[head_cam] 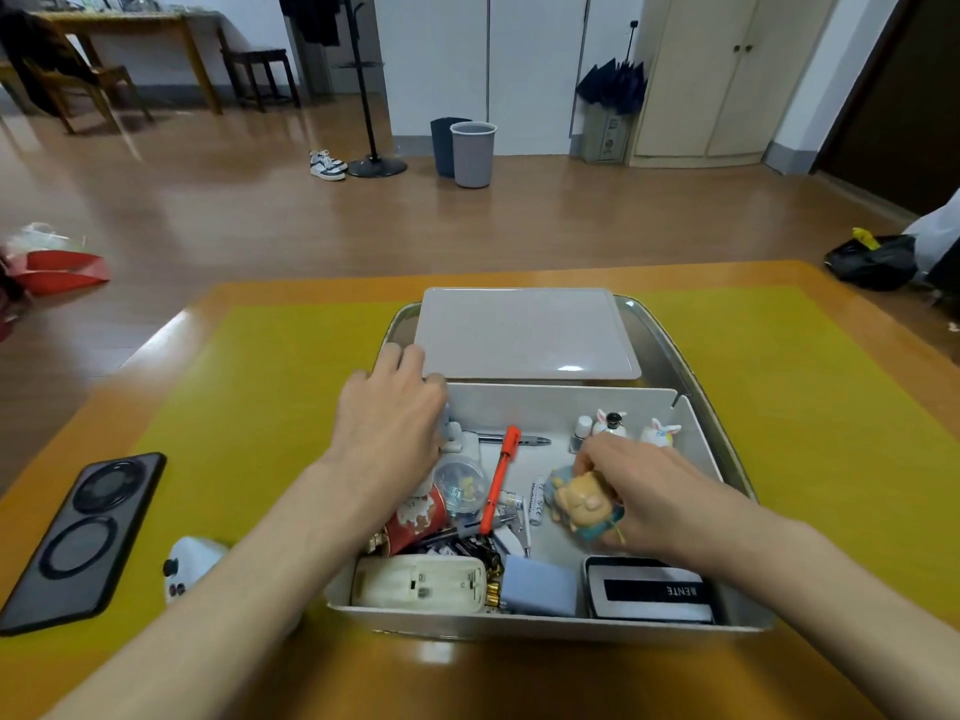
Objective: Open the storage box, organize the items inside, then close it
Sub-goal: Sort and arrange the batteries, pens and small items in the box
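The grey storage box [524, 623] stands open on a metal tray [670, 350], and its flat lid [524, 332] lies behind it. My left hand [387, 428] rests fingers down over the box's far left corner, hiding what is under it; I cannot tell if it holds anything. My right hand [639, 491] grips an orange and blue toy figure [579, 504] inside the box. Also inside are an orange pen [498, 478], a clear ball [460, 480], a red cup [415, 522], a cream device [421, 584], a blue block [540, 584], a black case [652, 589] and small rabbit figures [660, 433].
A black phone [78, 543] lies on the yellow mat [831, 433] at the left, and a white gadget [189, 561] sits beside my left forearm. The table's wooden edge runs along the front. Bins, a coat stand and chairs are far off on the floor.
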